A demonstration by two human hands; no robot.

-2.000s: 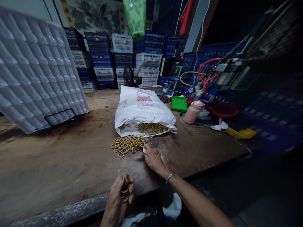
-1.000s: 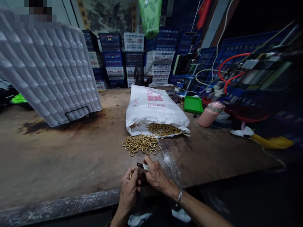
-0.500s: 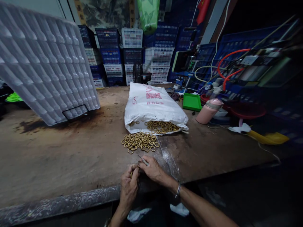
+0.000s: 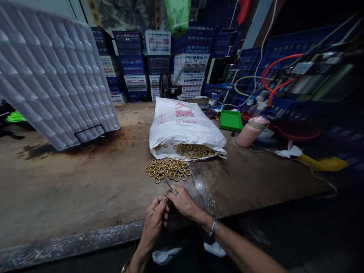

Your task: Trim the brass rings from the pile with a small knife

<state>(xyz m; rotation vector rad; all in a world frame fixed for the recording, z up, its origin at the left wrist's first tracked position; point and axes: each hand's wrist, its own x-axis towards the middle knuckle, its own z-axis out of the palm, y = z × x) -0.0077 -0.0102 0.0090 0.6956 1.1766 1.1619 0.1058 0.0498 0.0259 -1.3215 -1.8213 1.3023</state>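
Note:
My left hand [image 4: 155, 220] is closed around several brass rings at the near edge of the wooden bench [image 4: 71, 182]. My right hand [image 4: 182, 203] touches it, fingers pinched on a thin metal tool [image 4: 171, 187] whose tip points up and away. A loose pile of brass rings [image 4: 167, 170] lies just beyond both hands. Behind the pile, a white printed sack [image 4: 184, 123] lies on its side with more rings spilling from its open mouth [image 4: 195, 151].
A large white moulded tray [image 4: 54, 72] leans at the left. A green tray [image 4: 230, 120], pink bottle [image 4: 250, 131], red bowl [image 4: 295, 132] and yellow scoop [image 4: 324, 163] sit at the right among hoses and machinery. Stacked blue and white crates [image 4: 159, 60] fill the back.
My right hand drew back from the ring pile to meet my left hand at the bench edge. Both hands now stay together, working the tool against the held rings.

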